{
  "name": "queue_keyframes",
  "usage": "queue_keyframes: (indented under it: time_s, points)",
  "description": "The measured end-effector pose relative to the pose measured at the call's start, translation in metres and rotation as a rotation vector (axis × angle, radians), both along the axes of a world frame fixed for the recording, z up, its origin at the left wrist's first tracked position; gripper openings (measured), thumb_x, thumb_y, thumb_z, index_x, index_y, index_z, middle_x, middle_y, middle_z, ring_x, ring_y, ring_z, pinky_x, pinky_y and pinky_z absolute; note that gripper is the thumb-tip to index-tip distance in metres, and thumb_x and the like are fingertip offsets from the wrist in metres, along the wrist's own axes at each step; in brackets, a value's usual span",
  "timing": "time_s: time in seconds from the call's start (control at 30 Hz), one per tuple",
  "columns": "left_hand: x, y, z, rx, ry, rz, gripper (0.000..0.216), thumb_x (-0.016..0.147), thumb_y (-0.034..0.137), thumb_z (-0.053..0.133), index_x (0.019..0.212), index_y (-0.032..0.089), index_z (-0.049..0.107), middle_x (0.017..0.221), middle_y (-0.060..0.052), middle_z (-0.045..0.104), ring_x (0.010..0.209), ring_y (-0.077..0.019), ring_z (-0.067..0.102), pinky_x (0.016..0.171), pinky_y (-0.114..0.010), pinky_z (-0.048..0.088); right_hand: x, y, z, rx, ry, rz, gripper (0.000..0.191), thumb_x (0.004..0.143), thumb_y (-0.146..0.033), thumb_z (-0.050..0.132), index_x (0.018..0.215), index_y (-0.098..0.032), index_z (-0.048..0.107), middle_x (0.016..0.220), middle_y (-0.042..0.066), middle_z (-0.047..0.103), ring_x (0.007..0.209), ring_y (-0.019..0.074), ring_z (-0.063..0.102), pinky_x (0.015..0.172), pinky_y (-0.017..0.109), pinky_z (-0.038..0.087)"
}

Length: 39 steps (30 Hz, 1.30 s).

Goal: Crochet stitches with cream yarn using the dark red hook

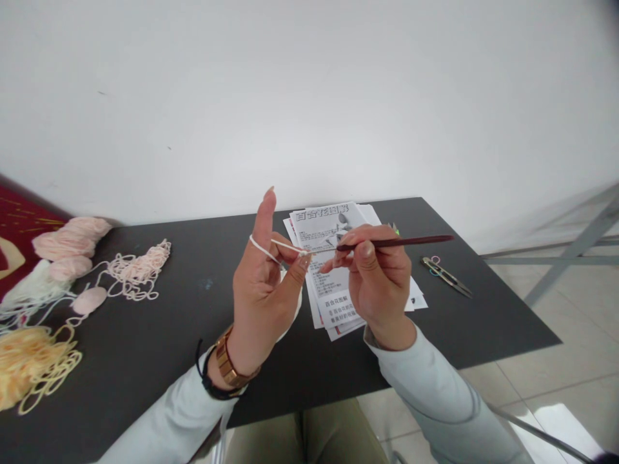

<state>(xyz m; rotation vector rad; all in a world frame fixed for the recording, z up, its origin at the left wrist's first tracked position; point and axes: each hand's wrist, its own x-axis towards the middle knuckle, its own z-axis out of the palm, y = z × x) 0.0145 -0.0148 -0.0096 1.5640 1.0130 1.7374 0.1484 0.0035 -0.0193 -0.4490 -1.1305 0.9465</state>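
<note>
White yarn (pixel 262 247) wraps round the raised index finger of my left hand (pixel 265 283) and runs across to its thumb and middle finger, which pinch the yarn's worked end. My right hand (pixel 380 277) grips a crochet hook (pixel 411 241) with a dark red handle, much as one holds a pen. The hook's thin metal shaft points left and meets the yarn at my left fingertips. How the tip sits in the loop is too small to tell. More white yarn shows behind my left palm. Both hands are above the table, in front of printed sheets (pixel 333 299).
Pink yarn (pixel 140 267), white yarn (pixel 36 283) and yellow yarn (pixel 33 367) lie in loose heaps on the left of the dark table (pixel 164 341). Thread snips (pixel 447 277) rest near the right edge. A white wall (pixel 309 109) stands behind the table.
</note>
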Motion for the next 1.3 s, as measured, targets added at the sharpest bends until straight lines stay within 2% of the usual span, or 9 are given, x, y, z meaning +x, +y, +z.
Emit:
queue_keyframes:
  time_s: [0.23, 0.4, 0.57, 0.7, 0.87, 1.07, 1.2, 1.3]
  points:
    - [-0.001, 0.000, -0.001, 0.023, 0.124, 0.066, 0.079, 0.083, 0.031, 0.073, 0.152, 0.034, 0.033, 0.072, 0.003, 0.055, 0.063, -0.0140, 0.052, 0.063, -0.029, 0.050, 0.000, -0.002, -0.001, 0.186, -0.156, -0.180, 0.011, 0.094, -0.025, 0.059, 0.097, -0.025, 0.069, 0.086, 0.000, 0.064, 0.066, 0.0112, 0.064, 0.051, 0.025, 0.060]
    - [-0.002, -0.001, -0.003, 0.054, 0.192, 0.097, 0.080, 0.083, 0.029, 0.072, 0.152, 0.035, 0.032, 0.075, 0.002, 0.058, 0.063, -0.0146, 0.053, 0.066, -0.032, 0.051, 0.004, -0.003, -0.002, 0.262, -0.272, -0.238, 0.012, 0.092, -0.020, 0.061, 0.099, -0.024, 0.069, 0.085, 0.001, 0.068, 0.071, 0.0137, 0.067, 0.059, 0.029, 0.059]
    - [-0.004, -0.002, -0.001, 0.005, 0.180, 0.081, 0.074, 0.086, 0.023, 0.068, 0.152, 0.035, 0.036, 0.079, 0.000, 0.061, 0.071, -0.0172, 0.055, 0.071, -0.032, 0.049, 0.005, -0.009, 0.000, 0.164, -0.342, -0.226, 0.014, 0.092, -0.021, 0.060, 0.099, -0.028, 0.070, 0.085, 0.002, 0.071, 0.074, 0.0163, 0.067, 0.065, 0.033, 0.059]
    - [-0.005, -0.001, -0.001, 0.033, 0.180, 0.071, 0.071, 0.085, 0.020, 0.068, 0.150, 0.033, 0.041, 0.079, -0.001, 0.063, 0.070, -0.0174, 0.054, 0.070, -0.031, 0.049, 0.004, -0.009, 0.001, 0.137, -0.319, -0.205, 0.013, 0.090, -0.021, 0.063, 0.097, -0.028, 0.072, 0.084, 0.002, 0.071, 0.071, 0.0153, 0.066, 0.066, 0.033, 0.058]
    - [-0.007, 0.000, 0.000, -0.025, 0.206, 0.017, 0.072, 0.085, 0.021, 0.068, 0.150, 0.033, 0.040, 0.077, -0.001, 0.061, 0.069, -0.0168, 0.053, 0.070, -0.030, 0.049, 0.002, -0.001, -0.001, -0.040, -0.143, -0.075, 0.007, 0.089, -0.024, 0.066, 0.090, -0.025, 0.073, 0.081, -0.001, 0.069, 0.062, 0.0106, 0.064, 0.056, 0.025, 0.058]
    - [-0.014, 0.006, 0.009, -0.246, 0.051, -0.190, 0.076, 0.079, 0.025, 0.076, 0.148, 0.027, 0.044, 0.072, 0.002, 0.060, 0.064, -0.0120, 0.050, 0.061, -0.025, 0.046, 0.000, 0.009, -0.001, -0.314, 0.096, 0.096, 0.016, 0.083, -0.036, 0.072, 0.083, -0.020, 0.068, 0.064, -0.005, 0.063, 0.050, 0.0084, 0.058, 0.046, 0.023, 0.059]
    - [-0.022, 0.010, 0.013, -0.278, 0.065, -0.208, 0.057, 0.079, 0.026, 0.076, 0.134, 0.022, 0.061, 0.076, 0.000, 0.069, 0.069, -0.0112, 0.057, 0.066, -0.024, 0.048, 0.000, 0.009, 0.002, -0.316, 0.129, 0.085, 0.017, 0.083, -0.036, 0.072, 0.081, -0.020, 0.067, 0.063, -0.005, 0.060, 0.050, 0.0079, 0.056, 0.044, 0.021, 0.057]
    - [-0.028, 0.010, 0.014, -0.230, 0.168, -0.169, 0.049, 0.082, 0.026, 0.073, 0.130, 0.024, 0.065, 0.076, 0.001, 0.069, 0.067, -0.0113, 0.058, 0.068, -0.025, 0.049, 0.001, 0.006, 0.002, -0.244, 0.090, 0.018, 0.015, 0.086, -0.035, 0.069, 0.082, -0.021, 0.068, 0.066, -0.004, 0.061, 0.051, 0.0088, 0.058, 0.044, 0.023, 0.056]
